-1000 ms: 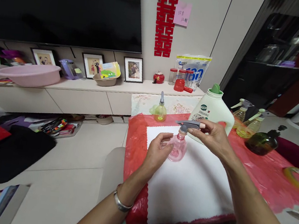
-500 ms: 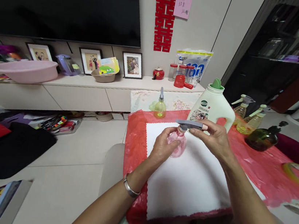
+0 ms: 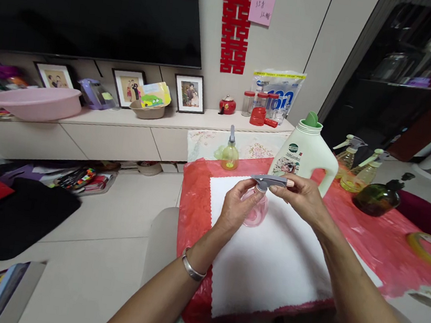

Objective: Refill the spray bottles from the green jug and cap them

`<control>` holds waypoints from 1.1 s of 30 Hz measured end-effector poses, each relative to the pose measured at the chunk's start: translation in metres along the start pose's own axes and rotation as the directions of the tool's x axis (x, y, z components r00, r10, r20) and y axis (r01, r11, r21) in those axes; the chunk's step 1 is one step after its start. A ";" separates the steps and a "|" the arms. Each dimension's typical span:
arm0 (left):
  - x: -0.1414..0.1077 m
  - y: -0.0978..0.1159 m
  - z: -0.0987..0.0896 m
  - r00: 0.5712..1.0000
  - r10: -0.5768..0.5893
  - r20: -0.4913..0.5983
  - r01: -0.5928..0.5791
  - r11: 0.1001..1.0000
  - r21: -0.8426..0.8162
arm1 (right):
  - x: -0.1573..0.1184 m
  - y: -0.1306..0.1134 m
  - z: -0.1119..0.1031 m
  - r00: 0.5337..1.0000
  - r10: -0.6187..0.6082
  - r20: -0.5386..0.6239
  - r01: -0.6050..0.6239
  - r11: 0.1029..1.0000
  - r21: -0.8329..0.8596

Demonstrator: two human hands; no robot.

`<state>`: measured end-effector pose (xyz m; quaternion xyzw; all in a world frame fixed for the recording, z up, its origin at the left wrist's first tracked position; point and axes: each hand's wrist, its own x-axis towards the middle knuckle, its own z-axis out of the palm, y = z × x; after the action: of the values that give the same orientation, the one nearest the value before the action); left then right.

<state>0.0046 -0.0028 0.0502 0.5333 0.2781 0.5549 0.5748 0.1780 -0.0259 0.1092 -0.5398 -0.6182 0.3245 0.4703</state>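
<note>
And there it is: the left hand (image 3: 236, 206) has climbed, its thumb and fingers going from the body of the pink bottle (image 3: 256, 217) up to the neck, right under the grey spray head (image 3: 270, 181). The pink neck, plain to see a second ago, now hides behind that thumb. Over on the other side, the right hand (image 3: 302, 197) keeps its pinch, thumb and forefinger closed around the head's pale-tipped end. So one hand has the neck, one has the head, and to my eye that looks a steadier hold for working the joint between them. Whether the head is fully seated, I can't tell.

The bottle looks upright at the frame's centre, near the upper left edge of the white mat (image 3: 276, 270). Left of that, only a red strip of the covered counter (image 3: 193, 206) before the drop to the floor. Just behind the right hand looms the pale green jug (image 3: 305, 147), crowding that side; the yellow-green bottle (image 3: 230, 157) stands farther back, upper left of the hands. The dark green bottle (image 3: 376, 198) sits well apart at right. Best open room: the mat below the hands, down to its scalloped front edge.
</note>
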 end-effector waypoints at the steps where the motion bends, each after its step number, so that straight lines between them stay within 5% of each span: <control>1: 0.001 -0.001 0.001 1.000 -0.008 -0.007 0.008 1.000 0.009 | 0.001 -0.001 0.000 1.000 0.009 0.002 -0.009 1.000 0.007; 11: 0.005 -0.011 0.007 0.995 -0.027 -0.095 0.029 0.999 0.020 | -0.005 0.019 0.001 0.997 0.073 0.020 -0.076 0.946 0.315; 17: 0.006 -0.013 0.009 0.993 -0.014 -0.121 0.018 0.999 0.032 | -0.011 0.061 0.037 0.984 0.133 -0.119 -0.051 0.848 0.527; 22: 0.005 -0.016 0.008 0.994 0.022 -0.112 -0.016 0.998 0.053 | -0.011 0.062 0.064 0.982 0.060 -0.179 0.042 0.856 0.515; 33: 0.004 -0.022 0.006 0.980 0.149 -0.132 -0.130 0.982 0.137 | -0.014 0.070 0.085 0.928 0.037 -0.370 0.088 0.946 0.313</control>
<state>0.0183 0.0032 0.0322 0.5466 0.3150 0.6113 0.4778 0.1238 -0.0161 0.0125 -0.4984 -0.4632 0.3076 0.6651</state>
